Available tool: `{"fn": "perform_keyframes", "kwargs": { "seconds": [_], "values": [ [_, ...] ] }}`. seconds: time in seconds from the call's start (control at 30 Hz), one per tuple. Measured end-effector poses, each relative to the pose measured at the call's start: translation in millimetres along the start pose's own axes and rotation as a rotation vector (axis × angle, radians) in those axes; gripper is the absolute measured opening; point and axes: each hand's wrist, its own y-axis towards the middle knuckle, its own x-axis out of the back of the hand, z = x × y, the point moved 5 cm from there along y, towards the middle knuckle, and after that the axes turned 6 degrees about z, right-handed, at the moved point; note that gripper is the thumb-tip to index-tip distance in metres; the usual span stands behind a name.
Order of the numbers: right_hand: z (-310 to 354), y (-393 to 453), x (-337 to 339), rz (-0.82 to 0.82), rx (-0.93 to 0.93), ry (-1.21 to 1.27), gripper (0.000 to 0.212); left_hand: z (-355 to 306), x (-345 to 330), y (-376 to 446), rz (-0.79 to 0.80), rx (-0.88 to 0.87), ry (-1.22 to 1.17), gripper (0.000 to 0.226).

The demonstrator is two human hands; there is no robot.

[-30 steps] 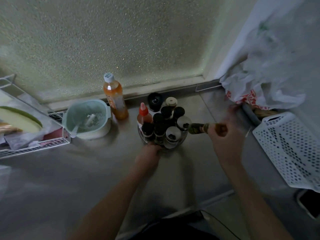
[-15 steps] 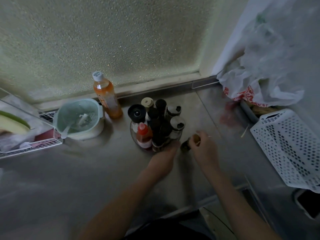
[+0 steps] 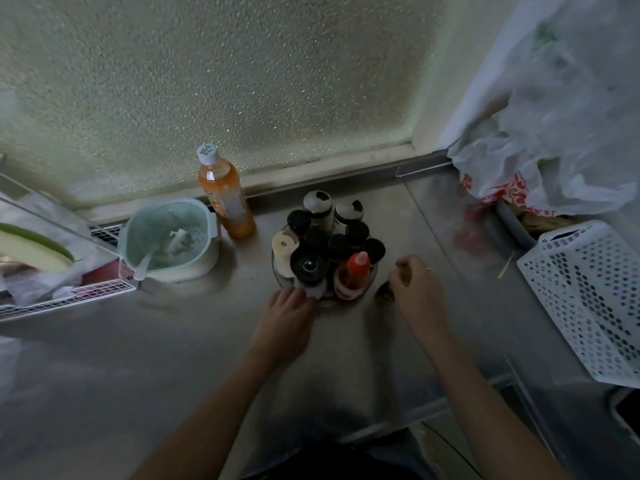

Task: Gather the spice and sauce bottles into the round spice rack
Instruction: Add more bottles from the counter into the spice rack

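The round spice rack (image 3: 279, 276) stands mid-counter, packed with several dark-capped spice bottles (image 3: 337, 244). A red-capped sauce bottle (image 3: 354, 276) and a large black-lidded bottle (image 3: 309, 266) sit at its front. My left hand (image 3: 286, 318) grips the rack's front edge, fingertips by the black-lidded bottle's base. My right hand (image 3: 419, 291) is just right of the rack, closed on a small dark bottle (image 3: 385, 296) that is low by the counter, outside the rack. A tall orange bottle (image 3: 225, 199) stands behind the rack to its left, apart from it.
A mint-green strainer bowl (image 3: 194, 216) and a wire dish rack (image 3: 65, 296) are on the left. A white perforated basket (image 3: 588, 299) lies at the right, with plastic bags (image 3: 540, 161) behind it. A frosted window closes off the back.
The rack has turned under my left hand: the red-capped bottle went from its back left to its front right. My right hand brought the small dark bottle down beside the rack.
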Motion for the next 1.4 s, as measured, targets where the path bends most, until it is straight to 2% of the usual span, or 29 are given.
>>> {"fn": "perform_keyframes", "kwargs": {
  "seconds": [0.13, 0.23, 0.33, 0.4, 0.47, 0.5, 0.53, 0.57, 0.6, 0.67, 0.73, 0.77, 0.93, 1.0, 1.07, 1.13, 1.17, 1.2, 1.3, 1.33, 1.4],
  "values": [
    [2.1, 0.7, -5.4, 0.054, 0.047, -0.054, 0.019, -4.8, -17.2, -2.1, 0.092, -0.03, 0.04, 0.037],
    [3.9, 8.8, -2.2, 0.046, 0.014, -0.079, 0.016, -8.6, -15.3, 3.1, 0.102, -0.007, 0.03, 0.026],
    [8.1, 28.3, 8.2, -0.026, -0.055, 0.071, 0.021, -7.2, -8.0, 5.2, 0.097, -0.024, -0.046, 0.026],
    [14.2, 47.9, 12.6, -0.006, -0.079, 0.205, 0.024, -1.3, 1.9, 3.8, 0.095, 0.022, -0.214, 0.033],
    [25.7, 74.8, 10.9, 0.104, -0.049, 0.237, 0.029, 8.8, 15.5, 1.5, -0.021, 0.206, -0.472, 0.023],
    [33.5, 89.7, 6.5, 0.183, -0.032, 0.243, 0.033, 16.8, 20.8, 0.1, -0.129, 0.339, -0.572, 0.009],
    [42.1, 102.7, -0.3, 0.274, -0.029, 0.256, 0.037, 25.3, 25.1, -0.4, -0.238, 0.479, -0.665, 0.007],
    [50.8, 113.1, -9.9, 0.371, -0.036, 0.274, 0.041, 32.4, 27.3, 0.8, -0.3, 0.592, -0.759, 0.017],
    [58.4, 120.9, -20.9, 0.463, -0.042, 0.289, 0.044, 38.4, 26.5, 5.2, -0.291, 0.653, -0.841, 0.03],
    [69.7, 129.3, -41.8, 0.595, -0.037, 0.273, 0.046, 45.8, 24.3, 18.9, -0.152, 0.612, -0.854, 0.058],
    [72.8, 133.1, -55.2, 0.636, -0.009, 0.209, 0.041, 51.2, 21.6, 29.0, -0.045, 0.549, -0.794, 0.06],
    [72.4, 134.4, -58.4, 0.632, 0.008, 0.197, 0.039, 53.9, 21.4, 31.7, -0.042, 0.545, -0.789, 0.058],
    [72.7, 138.0, -60.5, 0.629, 0.078, 0.163, 0.035, 58.5, 18.2, 27.0, -0.139, 0.538, -0.727, 0.058],
    [73.6, 137.6, -59.5, 0.63, 0.069, 0.155, 0.038, 57.6, 22.1, 22.6, -0.245, 0.561, -0.769, 0.058],
    [81.2, 136.3, -49.8, 0.534, 0.096, 0.196, 0.041, 54.8, 35.6, 23.3, -0.368, 0.539, -0.761, 0.054],
    [102.9, 130.4, -32.2, 0.391, 0.267, 0.219, 0.042, 50.3, 52.9, 28.0, -0.452, 0.505, -0.714, 0.052],
    [116.6, 125.5, -25.8, 0.385, 0.368, 0.222, 0.043, 47.9, 61.6, 31.1, -0.482, 0.501, -0.699, 0.052],
    [130.4, 118.5, -23.8, 0.457, 0.445, 0.229, 0.047, 45.7, 69.8, 34.8, -0.506, 0.501, -0.685, 0.052],
    [162.5, 88.7, -35.4, 0.833, 0.504, 0.176, 0.065, 38.0, 90.3, 49.3, -0.539, 0.475, -0.622, 0.056],
    [169.5, 82.6, -38.8, 0.867, 0.536, 0.122, 0.068, 35.9, 95.2, 54.3, -0.541, 0.463, -0.605, 0.056],
    [179.0, 78.6, -40.0, 0.835, 0.596, 0.078, 0.062, 34.2, 102.9, 61.8, -0.549, 0.457, -0.602, 0.058]
  ]
}}
